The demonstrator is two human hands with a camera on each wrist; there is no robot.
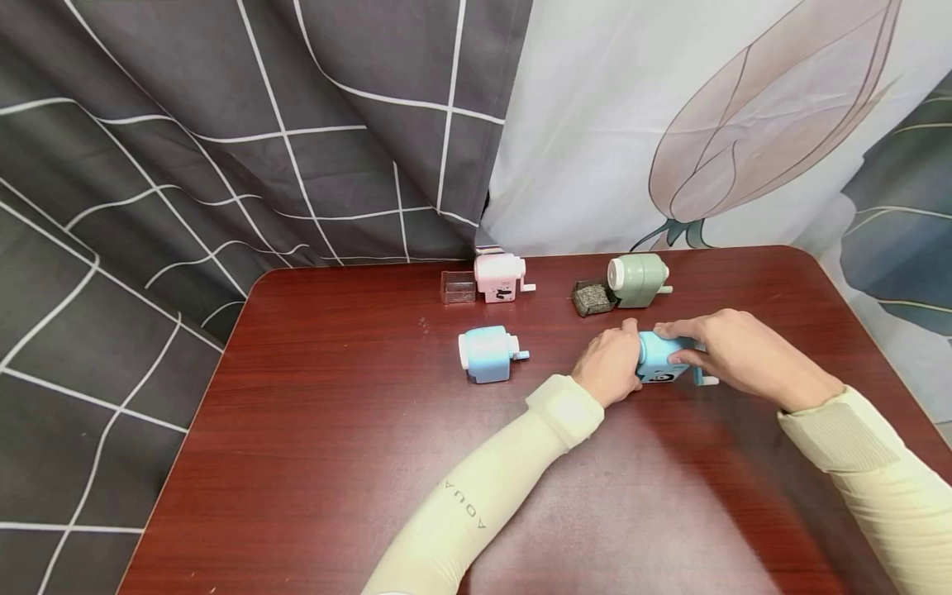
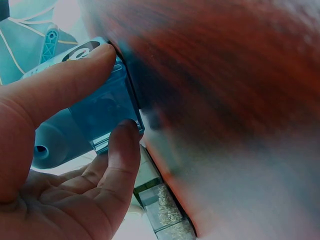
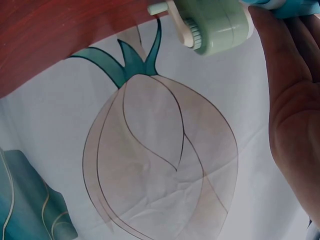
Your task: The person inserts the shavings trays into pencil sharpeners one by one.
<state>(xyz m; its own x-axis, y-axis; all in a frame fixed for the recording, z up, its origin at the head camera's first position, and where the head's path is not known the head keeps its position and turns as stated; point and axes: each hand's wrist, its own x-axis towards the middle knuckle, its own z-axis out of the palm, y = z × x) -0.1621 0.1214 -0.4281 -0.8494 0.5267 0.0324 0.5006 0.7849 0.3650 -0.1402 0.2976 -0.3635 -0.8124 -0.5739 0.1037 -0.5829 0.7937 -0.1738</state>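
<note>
— What do you see, biggest thing first?

— The big brown table (image 1: 357, 463). Behind it hang a dark curtain with white lines (image 1: 223, 140) at 10 o'clock and a white cloth with a big flower bud (image 1: 744, 124) at 1 o'clock.

— And on the table?

— Four pencil sharpeners with little cranks. The one I am working on is the teal sharpener (image 1: 662, 364), at about 3 o'clock from the middle of the table. A light blue sharpener (image 1: 485, 354) sits near the middle. At 12 o'clock stands a pink sharpener (image 1: 500, 278) with a clear little box (image 1: 458, 287) just beside it. At 1 o'clock lies a green sharpener (image 1: 638, 280) with a small tray of shavings (image 1: 592, 298) touching it.

— What are your hands doing?

— My left hand (image 1: 610, 364) pinches the see-through drawer end of the teal sharpener between thumb and fingers (image 2: 122, 150). My right hand (image 1: 732, 347) lies over the top and far side, fingers curled on it to keep it down.

— How does it feel to hold, do you think?

— I think it is light, hard plastic, and smooth, so it could slip. The crank looks thin and might snap. I would hold the fat body, not the crank, and pull the drawer gently by its sides.
</note>
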